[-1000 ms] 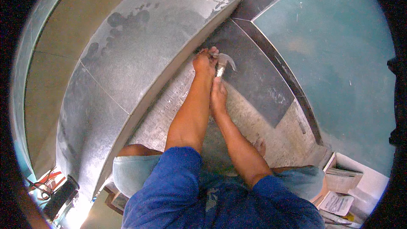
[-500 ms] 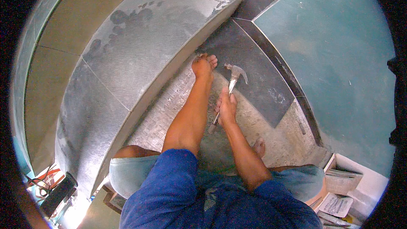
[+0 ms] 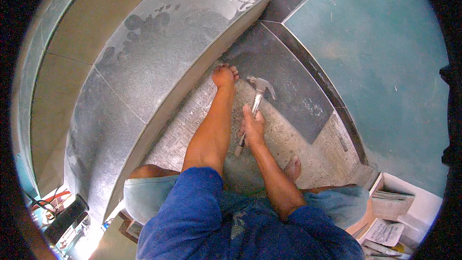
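My right hand (image 3: 252,125) is closed around the middle of a claw hammer (image 3: 260,90); its metal head points away from me, just right of my left hand. My left hand (image 3: 224,74) is down by the left corner of a dark floor tile (image 3: 288,77), near the foot of a grey tiled step (image 3: 163,62). Its fingers are curled; what they hold, if anything, is hidden. Rough, pale bare floor (image 3: 173,139) lies under my arms, bordering the dark tile.
A teal wall (image 3: 375,67) with dark skirting (image 3: 308,53) bounds the right. My bare foot (image 3: 293,166) is right of my right forearm. An open carton (image 3: 392,197) sits at lower right. A black cylinder, cables and tools (image 3: 65,219) lie at lower left.
The hammer has come away from my left hand and down toward me, with my right hand lower. My left hand has shifted slightly down and leftward.
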A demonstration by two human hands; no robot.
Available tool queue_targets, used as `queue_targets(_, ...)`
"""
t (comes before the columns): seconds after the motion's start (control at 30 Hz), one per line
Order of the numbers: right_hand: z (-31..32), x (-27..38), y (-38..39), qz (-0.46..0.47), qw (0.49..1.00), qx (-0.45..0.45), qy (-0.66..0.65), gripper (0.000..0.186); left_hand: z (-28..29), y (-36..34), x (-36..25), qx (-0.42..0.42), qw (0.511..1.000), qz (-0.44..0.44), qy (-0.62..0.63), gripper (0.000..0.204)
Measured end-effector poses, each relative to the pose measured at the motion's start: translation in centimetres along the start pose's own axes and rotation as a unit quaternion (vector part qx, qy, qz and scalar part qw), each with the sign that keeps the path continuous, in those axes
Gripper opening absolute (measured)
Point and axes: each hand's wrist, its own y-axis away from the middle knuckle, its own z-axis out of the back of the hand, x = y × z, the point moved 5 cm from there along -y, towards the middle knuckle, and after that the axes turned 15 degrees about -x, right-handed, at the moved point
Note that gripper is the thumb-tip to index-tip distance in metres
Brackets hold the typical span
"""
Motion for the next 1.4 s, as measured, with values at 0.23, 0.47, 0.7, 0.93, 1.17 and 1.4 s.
queue_targets(0.23,9.5,-0.7,-3.9,0.049,0.965,-0.252,-0.057,0.032,-0.5,-5.8,3.0,-0.036,0.952,-0.249,-0.173,0.020)
queue_targets(0.47,29.6,-0.5,-7.2,0.190,0.787,-0.578,0.096,0.029,-0.9,-6.6,4.1,-0.066,0.957,-0.206,-0.193,0.022)
queue_targets(0.7,31.5,-5.7,-6.7,-0.070,0.856,-0.496,-0.132,0.029,-0.4,0.2,-0.1,-0.129,0.987,-0.093,-0.006,0.018)
queue_targets(0.93,29.3,-7.7,-7.5,-0.143,0.809,-0.472,-0.319,0.030,-0.3,1.3,-0.7,-0.122,0.992,-0.039,-0.018,0.013)
queue_targets(1.17,28.4,-7.9,-7.6,-0.211,0.827,-0.443,-0.274,0.023,-0.5,0.8,-0.6,-0.111,0.992,-0.057,-0.003,0.013)
queue_targets(1.4,26.5,-8.5,-8.3,-0.188,0.810,-0.410,-0.375,0.029,-0.5,-0.4,0.0,-0.093,0.993,-0.069,-0.027,0.012)
